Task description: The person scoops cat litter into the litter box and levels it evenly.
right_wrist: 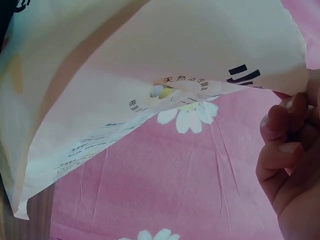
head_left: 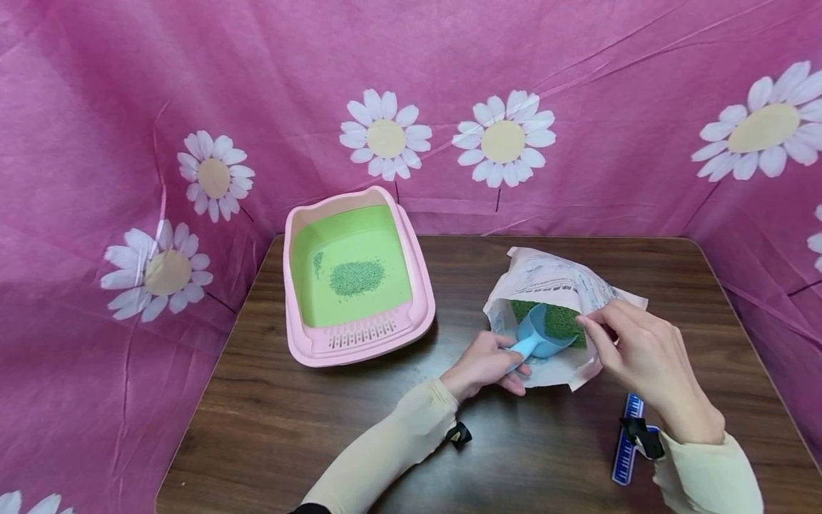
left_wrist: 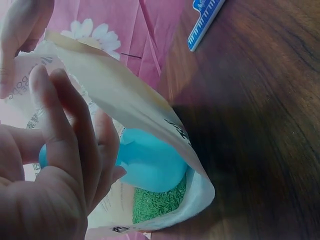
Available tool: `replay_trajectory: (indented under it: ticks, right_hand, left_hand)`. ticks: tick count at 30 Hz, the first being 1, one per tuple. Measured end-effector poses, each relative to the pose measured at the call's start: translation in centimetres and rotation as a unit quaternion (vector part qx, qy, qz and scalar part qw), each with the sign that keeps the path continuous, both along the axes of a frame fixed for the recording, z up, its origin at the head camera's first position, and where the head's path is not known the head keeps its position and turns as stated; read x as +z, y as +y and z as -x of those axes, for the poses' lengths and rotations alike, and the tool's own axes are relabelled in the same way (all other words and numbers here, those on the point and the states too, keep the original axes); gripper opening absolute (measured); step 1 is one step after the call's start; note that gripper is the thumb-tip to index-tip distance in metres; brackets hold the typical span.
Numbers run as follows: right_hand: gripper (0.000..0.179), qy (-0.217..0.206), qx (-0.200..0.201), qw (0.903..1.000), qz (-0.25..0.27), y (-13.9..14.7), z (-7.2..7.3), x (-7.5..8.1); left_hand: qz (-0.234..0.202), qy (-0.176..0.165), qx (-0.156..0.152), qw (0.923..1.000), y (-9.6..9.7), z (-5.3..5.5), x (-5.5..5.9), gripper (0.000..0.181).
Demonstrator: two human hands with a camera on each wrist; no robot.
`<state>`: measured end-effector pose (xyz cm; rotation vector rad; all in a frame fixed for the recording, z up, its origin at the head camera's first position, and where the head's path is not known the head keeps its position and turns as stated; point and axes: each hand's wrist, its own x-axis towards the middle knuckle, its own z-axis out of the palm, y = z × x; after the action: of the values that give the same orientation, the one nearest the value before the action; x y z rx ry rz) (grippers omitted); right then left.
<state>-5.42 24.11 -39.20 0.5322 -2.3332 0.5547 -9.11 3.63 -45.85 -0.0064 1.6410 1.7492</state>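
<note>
A blue scoop (head_left: 542, 344) lies with its bowl inside the mouth of a white paper bag (head_left: 559, 275). My left hand (head_left: 484, 364) holds the scoop by its handle, and in the left wrist view the hand (left_wrist: 60, 165) partly covers that handle. Green pellets (left_wrist: 160, 205) show in the bag beside the bowl (left_wrist: 155, 160). My right hand (head_left: 648, 350) pinches the bag's torn rim on the right side. In the right wrist view the fingers of that hand (right_wrist: 295, 160) grip the edge of the printed paper (right_wrist: 125, 65).
A pink litter box (head_left: 359, 350) with a green inside stands on the left of the brown wooden table (head_left: 308, 421). A small patch of green pellets (head_left: 357, 278) lies on its floor. Near my right wrist is a blue ruler-marked strip (head_left: 621, 457). Pink flowered cloth (head_left: 449, 57) hangs behind.
</note>
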Motion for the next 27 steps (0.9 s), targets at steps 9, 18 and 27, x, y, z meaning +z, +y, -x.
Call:
replay_trajectory:
  ticks: [9, 18, 27]
  right_hand:
    - [0.052, 0.021, -0.003, 0.9997, 0.012, -0.3, 0.0, 0.1]
    - [0.049, 0.013, 0.008, 0.9999, 0.007, -0.3, -0.1, 0.0]
    - [0.043, 0.003, 0.007, 1.0000, -0.004, -0.2, -0.3, 0.2]
  left_hand:
    - [-0.013, 0.007, 0.002, 0.9999, 0.5, 0.1, -0.5, 0.022]
    - [-0.001, 0.011, 0.004, 0.9999, 0.9, 0.2, -0.6, 0.019]
    - [0.006, 0.020, 0.004, 0.9998, 1.4, 0.4, -0.3, 0.017]
